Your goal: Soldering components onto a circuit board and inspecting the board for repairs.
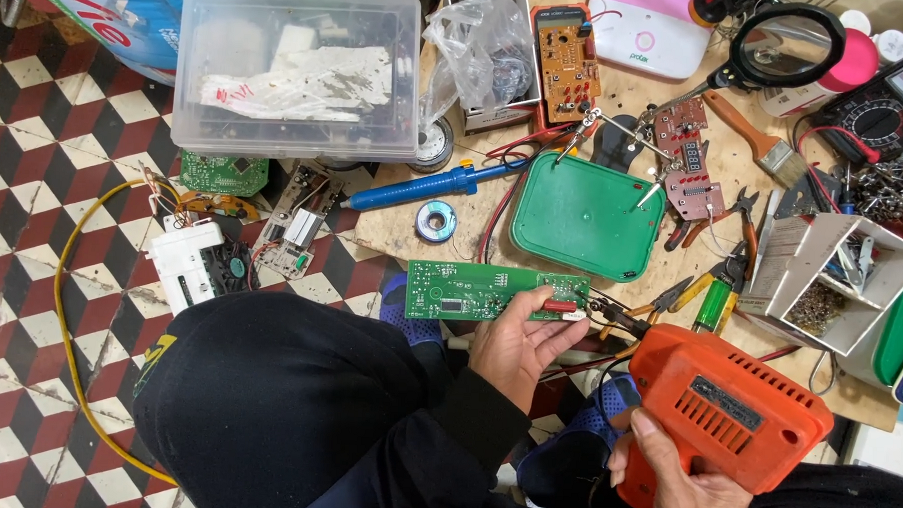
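My left hand (521,339) grips the right end of a long green circuit board (470,288), held flat above my knee, thumb on a small red part. My right hand (679,477) holds the grip of an orange electric drill (721,404) at the lower right. The drill's dark chuck (614,318) points left, its tip close to the board's right end. My dark trousers and blue shoes (409,323) fill the lower middle.
A green tray (583,214), blue desoldering pump (429,188), solder reel (437,220), clear plastic box (298,68), orange circuit board (565,63), magnifier stand (784,45), brush, pliers, multimeter (882,109) and white parts bin (836,272) crowd the wooden board. A yellow cable (70,301) loops over the tiled floor.
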